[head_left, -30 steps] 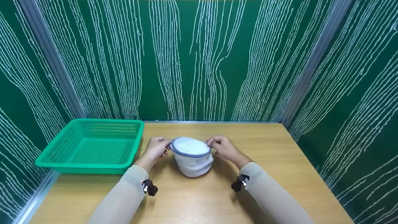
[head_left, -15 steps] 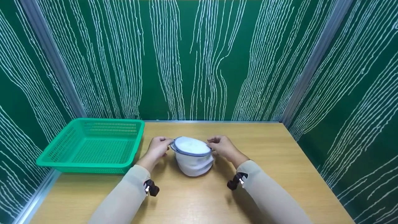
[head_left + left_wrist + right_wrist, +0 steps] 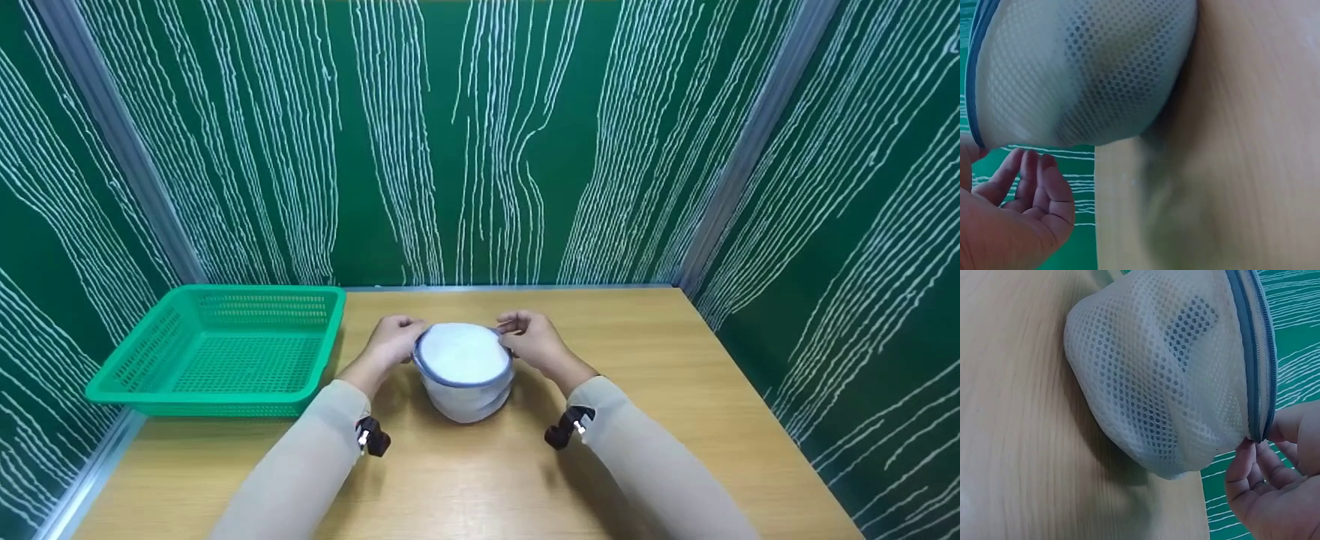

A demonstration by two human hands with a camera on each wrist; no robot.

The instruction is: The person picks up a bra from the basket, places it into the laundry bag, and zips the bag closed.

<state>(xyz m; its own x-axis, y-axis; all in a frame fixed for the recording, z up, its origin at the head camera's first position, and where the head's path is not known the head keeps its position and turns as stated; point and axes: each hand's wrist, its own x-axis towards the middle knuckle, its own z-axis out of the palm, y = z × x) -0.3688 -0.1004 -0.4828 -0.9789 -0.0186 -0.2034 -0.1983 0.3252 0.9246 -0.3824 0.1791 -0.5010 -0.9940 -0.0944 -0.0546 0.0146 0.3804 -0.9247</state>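
A white mesh laundry bag with a blue zippered rim stands on the table, its round white top facing up. At the left side of the rim, my left hand pinches the edge; in the left wrist view its thumb lies at the blue trim while the other fingers of that hand curl below the mesh. On the opposite side my right hand holds the rim between thumb and index finger. The right wrist view shows these fingertips at the lower end of the zipper. Dark patches show through the mesh.
To the left on the wooden table sits a green perforated plastic basket. Green panels with white wavy lines enclose the back and sides. Each sleeve carries a small black wrist camera.
The bag's top has tilted toward the viewer and looks rounder, its rim closer to the top. Both hands have risen slightly with it, still at the rim.
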